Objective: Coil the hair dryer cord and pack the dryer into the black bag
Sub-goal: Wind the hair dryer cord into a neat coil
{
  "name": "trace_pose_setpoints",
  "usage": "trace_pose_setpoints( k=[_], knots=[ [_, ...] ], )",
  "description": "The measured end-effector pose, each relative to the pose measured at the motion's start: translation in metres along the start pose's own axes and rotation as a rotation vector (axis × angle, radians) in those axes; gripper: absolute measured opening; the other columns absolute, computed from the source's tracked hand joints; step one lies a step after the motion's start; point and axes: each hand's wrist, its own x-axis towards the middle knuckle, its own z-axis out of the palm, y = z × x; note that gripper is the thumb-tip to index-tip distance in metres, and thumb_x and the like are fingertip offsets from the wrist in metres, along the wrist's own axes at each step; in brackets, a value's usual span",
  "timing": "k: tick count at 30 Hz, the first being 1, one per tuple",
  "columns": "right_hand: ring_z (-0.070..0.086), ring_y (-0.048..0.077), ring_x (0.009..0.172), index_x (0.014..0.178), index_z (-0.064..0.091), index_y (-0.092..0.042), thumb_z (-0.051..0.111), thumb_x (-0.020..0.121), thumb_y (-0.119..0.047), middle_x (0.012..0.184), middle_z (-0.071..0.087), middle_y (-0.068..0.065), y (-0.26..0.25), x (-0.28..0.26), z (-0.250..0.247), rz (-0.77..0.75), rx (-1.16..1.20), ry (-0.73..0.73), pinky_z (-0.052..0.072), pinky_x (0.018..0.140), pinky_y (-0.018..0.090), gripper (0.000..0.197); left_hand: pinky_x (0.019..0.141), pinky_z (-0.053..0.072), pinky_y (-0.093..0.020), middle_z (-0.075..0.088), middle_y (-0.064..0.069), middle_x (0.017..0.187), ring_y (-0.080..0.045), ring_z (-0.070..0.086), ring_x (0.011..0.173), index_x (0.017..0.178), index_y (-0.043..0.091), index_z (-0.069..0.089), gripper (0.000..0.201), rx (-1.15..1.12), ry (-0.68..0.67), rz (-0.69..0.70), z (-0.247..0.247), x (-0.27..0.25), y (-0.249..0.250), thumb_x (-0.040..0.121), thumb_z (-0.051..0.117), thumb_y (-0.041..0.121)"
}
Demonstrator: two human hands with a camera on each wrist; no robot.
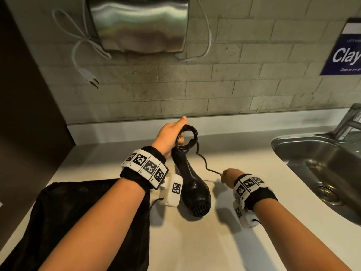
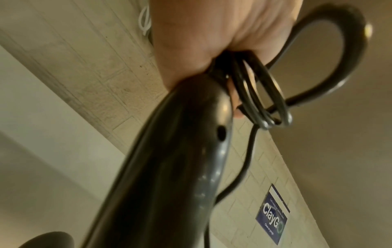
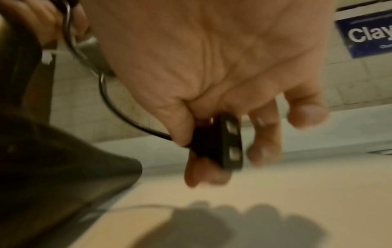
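Observation:
My left hand (image 1: pixel 172 136) grips the end of the black hair dryer's (image 1: pixel 192 184) handle together with several coiled loops of its cord (image 1: pixel 188 138). The dryer hangs nozzle-down just above the counter. In the left wrist view the dryer handle (image 2: pixel 169 167) and the cord loops (image 2: pixel 265 100) fill the frame under my palm. A free stretch of cord runs right to my right hand (image 1: pixel 227 176), which pinches the black plug (image 3: pixel 222 142) between thumb and fingers. The black bag (image 1: pixel 78 222) lies flat on the counter at the left, under my left forearm.
A steel sink (image 1: pixel 322 169) with a tap (image 1: pixel 349 122) is set in the counter at the right. On the brick wall hang a steel hand dryer (image 1: pixel 140 24), its white cable with a loose plug (image 1: pixel 90 75), and a blue sign (image 1: pixel 345 51). A dark panel (image 1: pixel 25 104) bounds the left.

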Motion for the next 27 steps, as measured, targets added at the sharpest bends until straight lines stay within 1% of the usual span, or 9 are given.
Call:
trace_pose_setpoints(
  k=[3, 5, 7, 11, 13, 15, 17, 21, 27],
  knots=[
    [0.053, 0.026, 0.116, 0.123, 0.052, -0.016, 0.044, 0.091, -0.031, 0.126, 0.057, 0.007, -0.009, -0.007, 0.006, -0.029, -0.090, -0.026, 0.041, 0.102, 0.039, 0.036, 0.034, 0.026, -0.012, 0.035, 0.011, 0.036, -0.002, 0.030, 0.031, 0.063, 0.017, 0.045, 0.036, 0.002, -0.010, -0.003, 0.000, -0.001, 0.002, 0.094, 0.045, 0.035],
    [0.053, 0.023, 0.115, 0.123, 0.048, -0.028, 0.051, 0.086, -0.039, 0.123, 0.059, 0.000, -0.017, -0.015, 0.000, -0.087, 0.063, 0.133, 0.039, 0.102, 0.043, 0.039, 0.034, 0.026, -0.012, 0.035, 0.011, 0.035, -0.001, 0.029, 0.031, 0.061, 0.017, 0.045, 0.038, 0.011, -0.010, 0.006, 0.002, -0.001, 0.001, 0.094, 0.045, 0.035],
    [0.052, 0.019, 0.114, 0.126, 0.044, -0.031, 0.057, 0.084, -0.027, 0.124, 0.058, -0.002, -0.031, -0.028, -0.010, -0.280, 0.310, 0.207, 0.040, 0.100, 0.038, 0.044, 0.034, 0.026, -0.013, 0.035, 0.011, 0.035, -0.001, 0.029, 0.031, 0.060, 0.018, 0.044, 0.039, 0.029, -0.009, 0.014, 0.003, -0.001, 0.002, 0.094, 0.045, 0.035],
    [0.049, 0.008, 0.100, 0.119, 0.052, -0.017, 0.055, 0.086, -0.011, 0.107, 0.059, -0.003, -0.061, -0.056, -0.035, -0.611, 0.593, 0.337, 0.037, 0.077, 0.006, 0.034, 0.037, 0.027, -0.015, 0.034, 0.012, 0.038, -0.004, 0.030, 0.032, 0.056, 0.019, 0.040, 0.042, 0.101, 0.019, 0.056, 0.005, 0.001, -0.001, 0.092, 0.048, 0.039],
    [0.056, 0.009, 0.093, 0.107, 0.061, -0.011, 0.053, 0.089, -0.015, 0.098, 0.066, 0.002, -0.068, -0.060, -0.039, -0.647, 0.649, 0.412, 0.044, 0.079, 0.010, 0.021, 0.038, 0.027, -0.017, 0.032, 0.010, 0.039, -0.006, 0.029, 0.034, 0.052, 0.021, 0.037, 0.045, 0.128, 0.025, 0.078, 0.005, 0.001, -0.002, 0.090, 0.052, 0.041],
    [0.063, 0.015, 0.091, 0.093, 0.067, -0.014, 0.050, 0.090, -0.023, 0.091, 0.072, 0.003, -0.066, -0.054, -0.040, -0.599, 0.666, 0.475, 0.048, 0.091, 0.035, 0.019, 0.039, 0.026, -0.018, 0.030, 0.011, 0.037, -0.007, 0.028, 0.035, 0.050, 0.021, 0.034, 0.047, 0.146, 0.023, 0.086, 0.006, 0.001, -0.002, 0.088, 0.055, 0.041],
    [0.064, 0.020, 0.094, 0.087, 0.068, -0.021, 0.047, 0.091, -0.031, 0.090, 0.073, 0.000, -0.063, -0.048, -0.039, -0.477, 0.553, 0.524, 0.042, 0.096, 0.047, 0.024, 0.042, 0.025, -0.021, 0.030, 0.009, 0.039, -0.010, 0.028, 0.039, 0.049, 0.021, 0.033, 0.048, 0.177, 0.044, 0.093, 0.007, 0.000, -0.002, 0.086, 0.057, 0.040],
    [0.057, 0.018, 0.092, 0.085, 0.067, -0.024, 0.041, 0.092, -0.033, 0.092, 0.071, -0.003, -0.057, -0.037, -0.041, -0.272, 0.404, 0.483, 0.029, 0.098, 0.045, 0.028, 0.045, 0.030, -0.022, 0.031, 0.002, 0.049, -0.012, 0.032, 0.042, 0.052, 0.019, 0.035, 0.047, 0.166, 0.089, 0.054, 0.007, 0.000, 0.000, 0.085, 0.056, 0.045],
    [0.060, 0.016, 0.086, 0.086, 0.065, -0.019, 0.038, 0.092, -0.027, 0.090, 0.073, 0.000, -0.030, -0.013, -0.024, -0.024, 0.369, 0.274, 0.029, 0.099, 0.042, 0.028, 0.036, 0.024, -0.015, 0.029, 0.007, 0.049, -0.004, 0.025, 0.036, 0.061, 0.019, 0.047, 0.032, 0.120, 0.051, 0.028, 0.000, -0.001, -0.002, 0.088, 0.057, 0.032]
  ],
)
